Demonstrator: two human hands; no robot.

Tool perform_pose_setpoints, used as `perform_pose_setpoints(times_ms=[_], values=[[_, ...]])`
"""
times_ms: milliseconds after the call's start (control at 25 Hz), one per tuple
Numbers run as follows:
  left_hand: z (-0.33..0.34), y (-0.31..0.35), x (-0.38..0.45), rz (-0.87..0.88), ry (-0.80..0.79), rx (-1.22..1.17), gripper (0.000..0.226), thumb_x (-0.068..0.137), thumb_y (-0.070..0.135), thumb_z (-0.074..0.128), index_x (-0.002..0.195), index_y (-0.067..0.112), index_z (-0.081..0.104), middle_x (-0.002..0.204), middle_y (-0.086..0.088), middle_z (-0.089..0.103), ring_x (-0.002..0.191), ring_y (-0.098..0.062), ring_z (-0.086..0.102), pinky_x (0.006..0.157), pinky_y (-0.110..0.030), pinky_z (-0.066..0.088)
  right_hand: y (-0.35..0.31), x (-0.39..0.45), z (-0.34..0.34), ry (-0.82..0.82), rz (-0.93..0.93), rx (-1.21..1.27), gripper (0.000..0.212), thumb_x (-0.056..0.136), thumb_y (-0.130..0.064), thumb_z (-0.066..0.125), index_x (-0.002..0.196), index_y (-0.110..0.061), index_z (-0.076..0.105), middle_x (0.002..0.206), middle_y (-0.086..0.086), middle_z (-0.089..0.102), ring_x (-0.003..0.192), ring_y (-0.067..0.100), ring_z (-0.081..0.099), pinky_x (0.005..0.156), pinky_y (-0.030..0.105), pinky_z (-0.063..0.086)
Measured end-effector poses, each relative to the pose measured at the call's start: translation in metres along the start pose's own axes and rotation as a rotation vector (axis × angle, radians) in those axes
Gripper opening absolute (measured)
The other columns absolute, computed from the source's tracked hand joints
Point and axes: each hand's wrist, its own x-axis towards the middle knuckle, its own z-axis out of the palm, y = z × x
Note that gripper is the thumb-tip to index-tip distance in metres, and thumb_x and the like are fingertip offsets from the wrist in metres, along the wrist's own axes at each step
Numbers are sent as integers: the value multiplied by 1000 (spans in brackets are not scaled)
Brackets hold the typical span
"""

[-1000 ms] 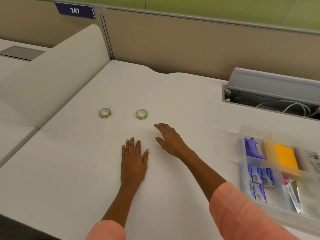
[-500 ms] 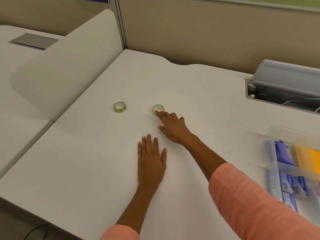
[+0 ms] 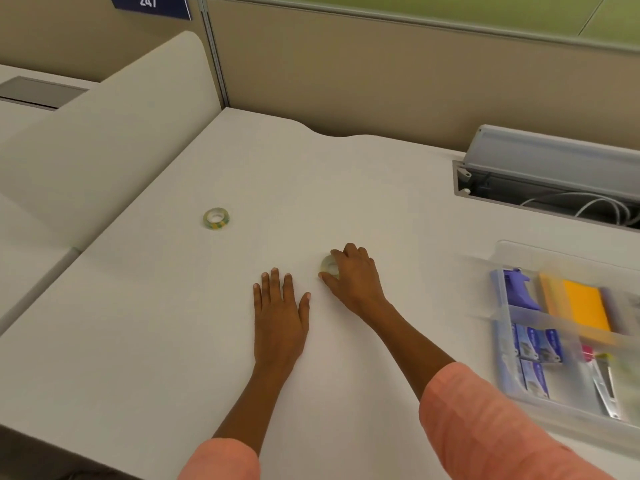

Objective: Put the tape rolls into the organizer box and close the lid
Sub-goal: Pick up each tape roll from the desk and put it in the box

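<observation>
A: What is the right hand (image 3: 353,277) doing?

B: Its fingers are curled round a tape roll (image 3: 329,266); the thumb is on the near side and the fingertips on the far side; the roll is right at the white desk (image 3: 173,341), and I cannot tell if it is lifted.

A: And the left hand (image 3: 278,315)?

B: It lies flat on the desk, palm down; the fingers are straight and a little spread; it holds nothing; it is just beside the right hand, not touching it.

A: Is there more tape?

B: Yes; a second tape roll (image 3: 216,218) with green and yellow on its side lies flat, farther back and to the left, well apart from both hands.

A: Where is the organizer box (image 3: 500,327)?

B: At the right edge of the desk; it is clear plastic and looks blurry; inside I see a purple thing (image 3: 519,289), an orange pad (image 3: 585,308) and small blue packets (image 3: 535,346) in different sections.
</observation>
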Motion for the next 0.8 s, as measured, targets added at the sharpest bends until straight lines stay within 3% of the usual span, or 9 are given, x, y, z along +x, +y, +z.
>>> perform_pose_setpoints(times_ms=[160,320,400,520,600,720,800], values=[[-4,3,-4,84,-34,-1,47,96,34,33,135,8,38,149,-17,32,142,-28,22,120,-45,9,11,-22,-11,-50,90,162,53,79,-33,69,123,-8,52,123,13,45,111,29,48,90,39,50],[-2,16,-17,122,-69,4,51,95,39,31,138,12,33,153,-13,23,144,-24,14,120,-47,4,26,-46,-26,-58,104,213,54,77,-26,71,124,-8,52,122,13,51,113,29,47,89,36,45],[1,33,-26,121,-87,-13,62,91,52,16,140,15,29,155,-10,17,145,-24,7,119,-48,-2,37,-61,-39,-9,124,274,54,75,-25,73,122,-8,53,120,12,53,110,28,50,85,32,43],[8,71,-36,180,-133,-121,99,68,74,-16,142,20,22,157,-7,9,145,-23,0,116,-48,-8,62,-83,-70,98,171,359,50,71,-22,77,116,-11,57,117,11,55,105,26,55,80,27,42],[12,102,-38,209,-151,-197,92,72,73,-9,142,22,22,157,-6,7,145,-22,-2,116,-48,-9,84,-98,-93,157,200,372,51,72,-21,76,118,-12,56,121,11,55,107,25,55,84,27,43],[20,153,-45,256,-178,-288,60,89,53,23,141,23,24,157,-5,9,145,-20,-1,117,-46,-8,124,-127,-126,262,268,378,54,74,-21,75,123,-10,54,126,12,55,110,26,54,95,37,49],[26,184,-53,291,-202,-357,54,92,44,34,141,24,24,157,-3,9,145,-18,-1,117,-43,-8,154,-148,-146,320,303,363,55,72,-19,77,121,-7,56,123,14,57,107,28,57,93,40,50]])
